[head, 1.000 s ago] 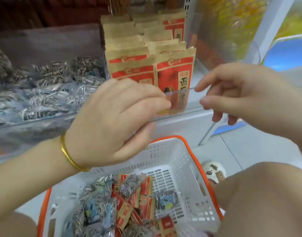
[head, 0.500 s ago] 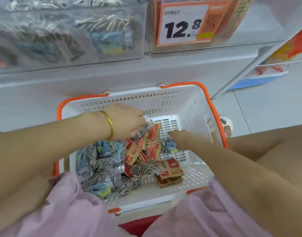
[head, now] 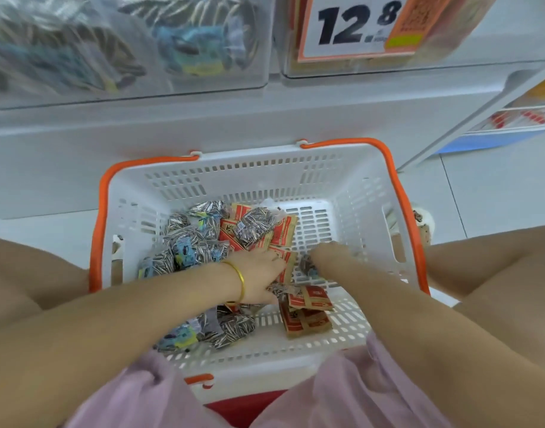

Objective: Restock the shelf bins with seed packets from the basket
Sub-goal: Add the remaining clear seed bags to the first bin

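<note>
Hands are down in the basket [head: 265, 177], left hand [head: 260, 274] on the red seed packets [head: 285, 231] mid-pile, right hand [head: 328, 253] just right of it. Can't tell if either's pinching one. The bins [head: 126, 57] sit farther up.

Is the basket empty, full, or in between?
Partly full: seed packets cover the left and middle of the basket; its far-right corner is bare.

A white shelf front [head: 172, 134] rises from pale floor tiles [head: 496, 193] in even light.
</note>
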A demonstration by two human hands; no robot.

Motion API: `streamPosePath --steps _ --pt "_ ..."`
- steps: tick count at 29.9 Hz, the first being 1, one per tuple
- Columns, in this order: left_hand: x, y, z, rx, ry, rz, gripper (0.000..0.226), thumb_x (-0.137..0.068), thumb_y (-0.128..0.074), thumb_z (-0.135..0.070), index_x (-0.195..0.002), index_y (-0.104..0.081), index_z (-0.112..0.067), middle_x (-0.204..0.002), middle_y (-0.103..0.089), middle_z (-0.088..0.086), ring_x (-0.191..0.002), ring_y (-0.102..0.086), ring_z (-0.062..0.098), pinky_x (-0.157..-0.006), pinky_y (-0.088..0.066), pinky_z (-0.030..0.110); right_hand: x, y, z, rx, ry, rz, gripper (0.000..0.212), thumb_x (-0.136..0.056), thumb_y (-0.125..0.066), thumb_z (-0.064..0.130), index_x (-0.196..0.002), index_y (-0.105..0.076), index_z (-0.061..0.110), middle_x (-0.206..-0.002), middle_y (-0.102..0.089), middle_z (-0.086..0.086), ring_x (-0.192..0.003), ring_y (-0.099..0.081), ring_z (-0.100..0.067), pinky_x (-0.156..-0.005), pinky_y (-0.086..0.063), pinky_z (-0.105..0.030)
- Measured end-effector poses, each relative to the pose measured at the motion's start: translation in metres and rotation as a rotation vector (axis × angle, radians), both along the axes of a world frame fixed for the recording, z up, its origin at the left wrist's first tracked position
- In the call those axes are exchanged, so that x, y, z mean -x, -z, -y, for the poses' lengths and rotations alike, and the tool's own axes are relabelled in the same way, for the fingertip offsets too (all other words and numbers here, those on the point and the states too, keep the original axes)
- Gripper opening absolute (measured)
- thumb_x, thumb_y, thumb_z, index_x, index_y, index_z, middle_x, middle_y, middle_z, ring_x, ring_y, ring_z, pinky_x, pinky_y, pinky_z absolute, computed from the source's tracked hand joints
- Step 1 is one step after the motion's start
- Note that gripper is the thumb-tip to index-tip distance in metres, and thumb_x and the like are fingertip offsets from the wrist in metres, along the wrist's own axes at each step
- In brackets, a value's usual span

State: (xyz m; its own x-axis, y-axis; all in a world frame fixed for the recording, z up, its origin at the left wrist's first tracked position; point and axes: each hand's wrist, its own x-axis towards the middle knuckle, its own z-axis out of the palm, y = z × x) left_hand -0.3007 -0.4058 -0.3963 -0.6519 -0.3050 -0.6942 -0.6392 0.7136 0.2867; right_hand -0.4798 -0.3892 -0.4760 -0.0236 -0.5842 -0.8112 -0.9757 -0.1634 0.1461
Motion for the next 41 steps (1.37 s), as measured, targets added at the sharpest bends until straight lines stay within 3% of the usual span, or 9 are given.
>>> streamPosePath --steps 3,8,15,20,23,27,32,35,41 --pt "0.018 0.025 -0.011 -0.021 -0.015 0.029 0.065 -0.084 -0.061 -0.047 -0.134 -0.036 -0.013 -0.127 -0.046 0.006 -0.118 -0.045 0.025 -0.091 -0.046 0.038 0.010 -0.019 0.015 0.006 0.265 0.149 0.028 -0.095 -0.049 0.016 -0.120 -0.050 0.003 -0.117 -0.059 -0.011 -0.103 -0.060 -0.028 -0.083 -0.050 -0.036" --pt "0.019 0.045 -0.005 -0.081 -0.145 0.007 0.035 -0.090 -0.047 -0.005 -0.124 -0.052 -0.014 -0.113 -0.059 0.009 -0.099 -0.058 0.026 -0.081 -0.052 0.037 0.013 -0.049 0.026 -0.016 0.395 0.393 0.041 -0.092 -0.055 0.028 -0.121 -0.043 0.002 -0.115 -0.053 -0.013 -0.090 -0.048 -0.022 -0.071 -0.039 -0.030" --pt "0.007 0.044 -0.019 -0.008 -0.018 0.043 0.068 -0.082 -0.058 -0.055 -0.133 -0.040 -0.014 -0.125 -0.049 0.007 -0.113 -0.047 0.024 -0.091 -0.047 0.040 0.010 -0.079 0.017 -0.054 0.525 0.475 0.038 -0.094 -0.048 0.029 -0.123 -0.042 0.005 -0.120 -0.046 -0.013 -0.100 -0.044 -0.023 -0.080 -0.038 -0.032" --pt "0.018 0.053 -0.039 0.118 0.092 0.091 0.061 -0.088 -0.057 -0.037 -0.136 -0.034 -0.008 -0.124 -0.053 0.010 -0.113 -0.050 0.028 -0.097 -0.042 0.045 0.016 -0.084 0.010 -0.109 0.738 0.548 0.056 -0.091 -0.050 0.033 -0.139 -0.039 0.006 -0.145 -0.037 -0.014 -0.128 -0.039 -0.029 -0.099 -0.037 -0.039" --pt "0.020 0.044 -0.031 0.009 -0.106 0.065 0.039 -0.090 -0.052 -0.016 -0.128 -0.043 -0.011 -0.115 -0.059 0.009 -0.101 -0.058 0.027 -0.075 -0.049 0.035 0.024 -0.091 0.012 -0.071 0.942 0.663 0.050 -0.092 -0.049 0.027 -0.138 -0.041 0.008 -0.144 -0.038 -0.011 -0.130 -0.036 -0.028 -0.095 -0.032 -0.036" --pt "0.013 0.025 0.006 -0.313 -0.650 -0.114 0.049 -0.090 -0.053 -0.008 -0.136 -0.041 -0.018 -0.101 -0.052 0.008 -0.064 -0.052 0.017 -0.054 -0.046 0.028 0.034 -0.101 0.013 -0.016 1.220 0.827 0.016 -0.090 -0.051 0.017 -0.105 -0.052 0.012 -0.105 -0.056 -0.014 -0.093 -0.056 -0.029 -0.083 -0.047 -0.042" --pt "-0.011 -0.022 0.043 -0.830 -1.319 -0.408 0.060 -0.088 -0.056 0.003 -0.139 -0.038 -0.023 -0.130 -0.054 0.006 -0.109 -0.060 0.022 -0.078 -0.057 0.037 0.038 -0.122 0.011 0.097 1.374 0.941 0.055 -0.062 -0.064 0.027 -0.111 -0.053 0.005 -0.102 -0.056 -0.019 -0.085 -0.056 -0.030 -0.073 -0.046 -0.040" --pt "-0.018 -0.044 0.050 -0.823 -1.356 -0.510 0.051 -0.090 -0.052 0.004 -0.134 -0.045 -0.020 -0.117 -0.059 0.002 -0.087 -0.064 0.012 -0.073 -0.057 0.031 0.034 -0.142 0.011 0.070 1.372 1.139 0.033 -0.079 -0.052 0.017 -0.110 -0.053 0.008 -0.102 -0.057 -0.017 -0.087 -0.058 -0.030 -0.072 -0.052 -0.037" --pt "-0.023 -0.085 0.047 -0.800 -1.304 -0.629 0.051 -0.092 -0.047 0.005 -0.137 -0.042 -0.019 -0.143 -0.040 0.007 -0.103 -0.054 0.017 -0.086 -0.049 0.039 0.025 -0.178 0.009 0.048 1.244 1.298 0.030 -0.073 -0.054 0.018 -0.102 -0.047 0.017 -0.100 -0.046 -0.011 -0.087 -0.047 -0.029 -0.073 -0.047 -0.038"
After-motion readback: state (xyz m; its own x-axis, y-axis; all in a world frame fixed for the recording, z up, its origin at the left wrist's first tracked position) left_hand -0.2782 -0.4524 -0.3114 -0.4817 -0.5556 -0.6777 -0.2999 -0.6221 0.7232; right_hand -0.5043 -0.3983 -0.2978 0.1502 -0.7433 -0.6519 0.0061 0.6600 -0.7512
